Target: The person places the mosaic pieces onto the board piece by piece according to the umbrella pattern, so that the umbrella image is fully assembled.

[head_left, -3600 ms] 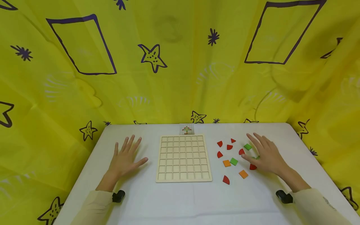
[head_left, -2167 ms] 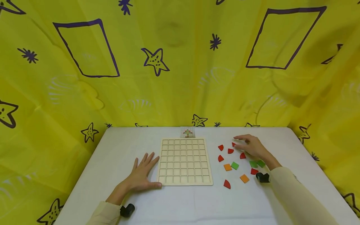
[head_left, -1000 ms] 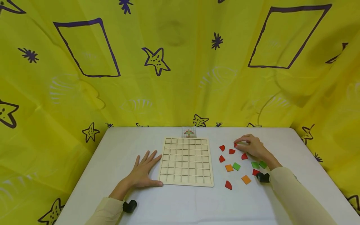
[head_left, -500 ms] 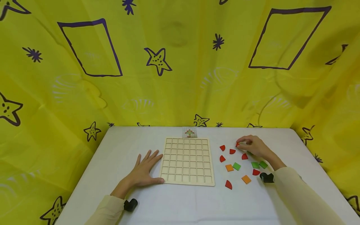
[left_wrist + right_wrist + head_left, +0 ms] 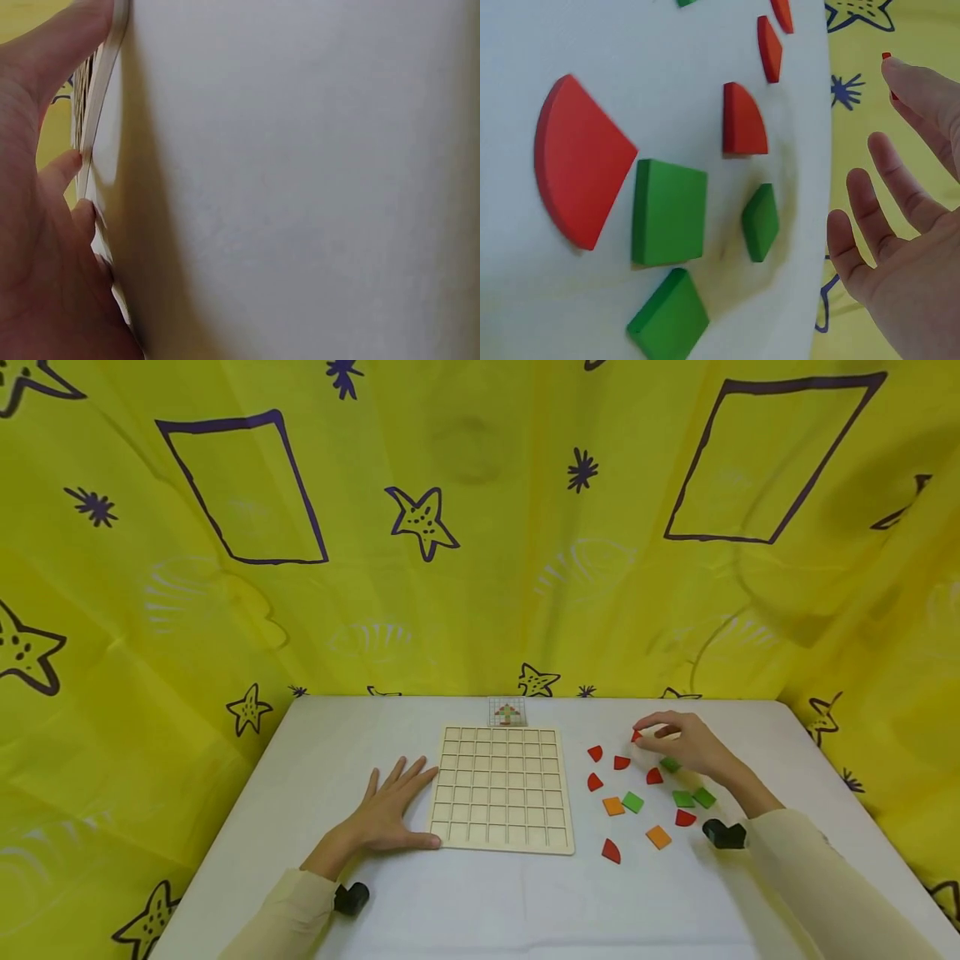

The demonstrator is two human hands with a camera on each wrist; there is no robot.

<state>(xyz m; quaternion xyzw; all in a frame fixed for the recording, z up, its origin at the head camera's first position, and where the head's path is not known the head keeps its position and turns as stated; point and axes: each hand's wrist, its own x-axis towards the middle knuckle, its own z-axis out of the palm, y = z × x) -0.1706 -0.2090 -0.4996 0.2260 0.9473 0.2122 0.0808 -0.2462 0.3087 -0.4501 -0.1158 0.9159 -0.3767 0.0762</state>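
A pale wooden board (image 5: 501, 789) with a grid of square recesses lies on the white table. At its left edge my left hand (image 5: 382, 817) rests with fingers spread, the thumb touching the near left corner. In the left wrist view the thumb (image 5: 64, 45) lies against the board's edge. My right hand (image 5: 693, 747) pinches a small red triangular tile (image 5: 636, 736) between thumb and index finger, raised off the table. Fingers hide most of this tile in the right wrist view, where the other fingers (image 5: 866, 199) are loosely bent.
Right of the board lie several red quarter-circle tiles (image 5: 611, 851), green square tiles (image 5: 632, 802) and two orange square tiles (image 5: 658, 837). A small card (image 5: 507, 712) with a coloured tree-like pattern on a grid sits behind the board. A yellow patterned curtain (image 5: 480, 593) surrounds the table.
My left hand has moved right onto the board's edge. My right hand has closed on the red triangular tile and lifted it, shifting slightly right. A green tile shows again beneath it.
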